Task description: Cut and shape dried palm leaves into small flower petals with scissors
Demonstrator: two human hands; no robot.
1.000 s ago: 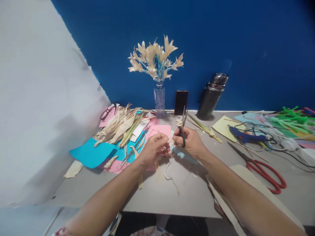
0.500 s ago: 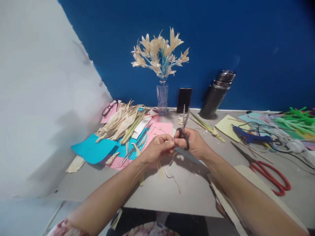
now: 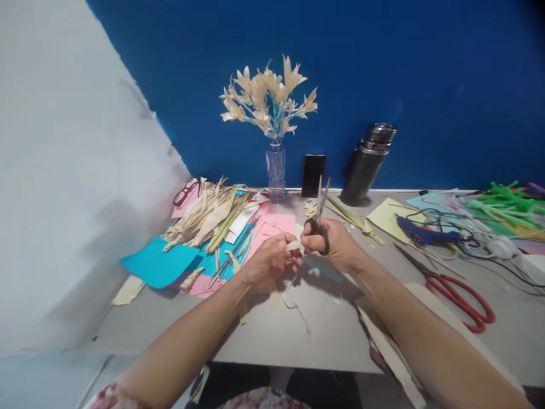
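My right hand (image 3: 336, 243) is closed around the black handles of a pair of small scissors (image 3: 320, 213), whose blades point up and stand slightly apart. Between the hands is a small pale piece of husk (image 3: 293, 245). My left hand (image 3: 272, 258) curls its fingers around this piece, and the right fingertips touch its other end. Below the hands a thin curled fibre (image 3: 298, 309) trails over the table. The inner side of the left fingers is partly blurred.
Dried husks (image 3: 208, 216) lie on coloured paper at left. Husk flowers stand in a clear bottle (image 3: 276, 173) by a phone (image 3: 314, 175) and a dark flask (image 3: 368, 165). At right are a blue glue gun (image 3: 426, 232), red-handled scissors (image 3: 462, 298) and green pipe cleaners (image 3: 511, 207).
The pale husk piece now shows between my hands, where the fingers were pinched together before. My left fingers have loosened and shifted slightly. The scissors stay in my right hand.
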